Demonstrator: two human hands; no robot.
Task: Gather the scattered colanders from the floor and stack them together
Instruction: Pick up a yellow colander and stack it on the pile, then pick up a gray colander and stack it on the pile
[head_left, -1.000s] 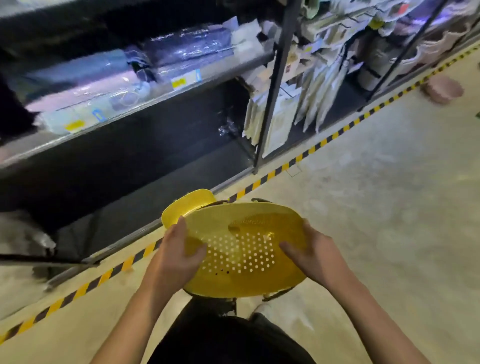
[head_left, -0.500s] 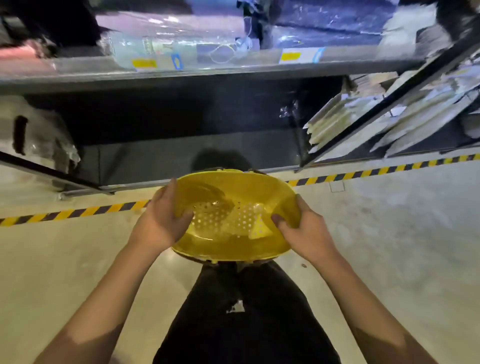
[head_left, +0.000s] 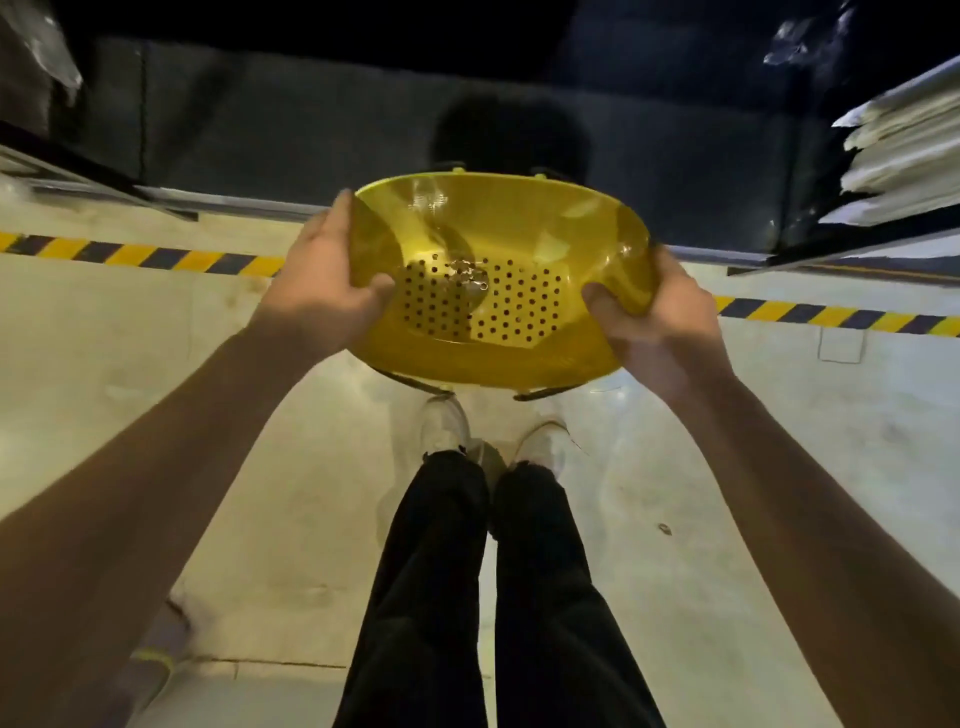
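I hold a yellow plastic colander (head_left: 498, 249) in front of me at about waist height, its hollow facing up and its perforated bottom in view. My left hand (head_left: 322, 280) grips its left rim with the thumb inside the bowl. My right hand (head_left: 654, 317) grips its right rim the same way. Dark edges of something show under the colander's near rim; I cannot tell what they are. No other colander is in view.
A black-and-yellow hazard tape line (head_left: 135, 254) runs across the pale concrete floor (head_left: 208, 441). Beyond it is a dark low shelf bay (head_left: 311, 114), with white packaged goods (head_left: 904, 156) at the right. My black trousers and white shoes (head_left: 447, 426) are below the colander.
My view has tilted down and closer to the shelf's bottom bay; the upper shelf has left the frame. The colander, seen bottom-up a second ago, now faces hollow-up in both hands.
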